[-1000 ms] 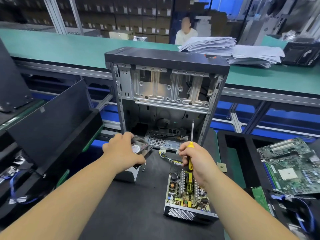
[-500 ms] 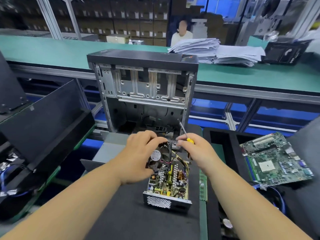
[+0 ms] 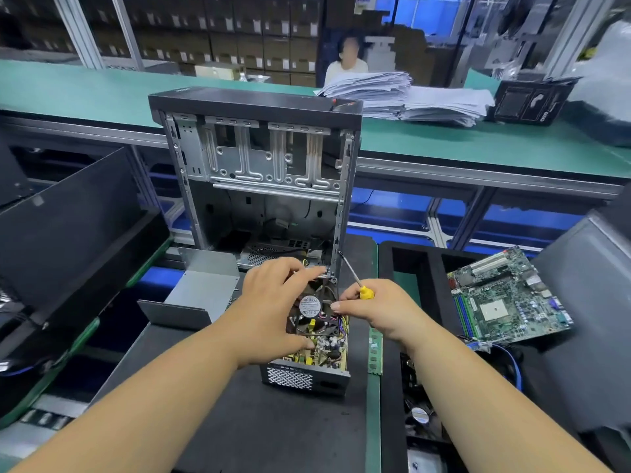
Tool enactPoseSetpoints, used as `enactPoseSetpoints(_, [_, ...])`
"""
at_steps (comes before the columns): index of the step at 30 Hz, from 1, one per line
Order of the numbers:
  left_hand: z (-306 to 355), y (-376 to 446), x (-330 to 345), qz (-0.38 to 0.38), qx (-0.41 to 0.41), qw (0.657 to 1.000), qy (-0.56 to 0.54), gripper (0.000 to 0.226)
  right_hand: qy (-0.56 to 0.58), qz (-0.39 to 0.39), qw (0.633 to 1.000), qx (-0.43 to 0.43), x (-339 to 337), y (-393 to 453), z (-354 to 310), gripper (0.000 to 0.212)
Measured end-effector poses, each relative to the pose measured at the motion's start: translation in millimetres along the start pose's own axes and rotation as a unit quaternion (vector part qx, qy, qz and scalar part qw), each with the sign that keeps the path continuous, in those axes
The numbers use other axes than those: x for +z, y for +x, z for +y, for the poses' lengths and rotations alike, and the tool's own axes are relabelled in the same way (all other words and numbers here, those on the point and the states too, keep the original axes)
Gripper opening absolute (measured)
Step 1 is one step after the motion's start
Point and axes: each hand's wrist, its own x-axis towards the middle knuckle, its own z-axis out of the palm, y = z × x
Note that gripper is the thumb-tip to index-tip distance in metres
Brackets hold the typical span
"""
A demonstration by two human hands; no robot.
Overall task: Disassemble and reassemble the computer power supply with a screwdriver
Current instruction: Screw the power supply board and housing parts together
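PSU lid off, board bare. Left hand gripping fan, right hand holding screwdriver. Prob mid-reassembly; lid, screws left.

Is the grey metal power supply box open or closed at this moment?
Open: grey metal power supply box has no top cover, exposing its circuit board and black fan.

The screwdriver handle is mostly hidden within the right hand, and the fan label's print cannot be read.
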Motion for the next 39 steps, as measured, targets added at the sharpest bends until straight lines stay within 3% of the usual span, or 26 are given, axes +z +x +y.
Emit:
enactPoseSetpoints(3, [-6.6,0.9,-3.6,-0.019,-0.084,0.990,-0.109,0.090,-0.002,0.025,1.000,0.005,3.0,-1.1,3.3,0.023])
enactPoseSetpoints(7, [-25.4,3.1,3.0,-0.037,-0.244,0.908,-0.338,0.016,-0.015,0.046,0.999,0.023,17.3,0.0,9.9,0.017])
enactPoseSetpoints(8, [-29.6,2.4,4.7,-0.043,-0.258,0.901,-0.345,0.011,-0.014,0.050,0.998,0.024,21.7,0.7,12.1,0.016])
enactPoseSetpoints(12, [-45.3,-5.1,9.4,-0.064,-0.244,0.906,-0.341,0.021,-0.079,0.047,0.996,0.021,37.1,2.9,22.0,0.017])
enactPoseSetpoints(18, [-64.8,-21.6,26.7,-0.164,-0.188,0.932,-0.264,0.010,-0.241,-0.024,0.969,0.044,50.2,3.7,31.4,0.019])
enactPoseSetpoints(34, [-64.1,-39.8,44.2,-0.266,-0.187,0.910,-0.258,0.028,-0.287,-0.079,0.952,0.069,64.7,-2.1,39.1,0.031])
enactPoseSetpoints(39, [-61.9,-42.1,44.1,-0.249,-0.197,0.909,-0.269,0.017,-0.304,-0.078,0.947,0.065,68.3,2.2,43.1,0.031])
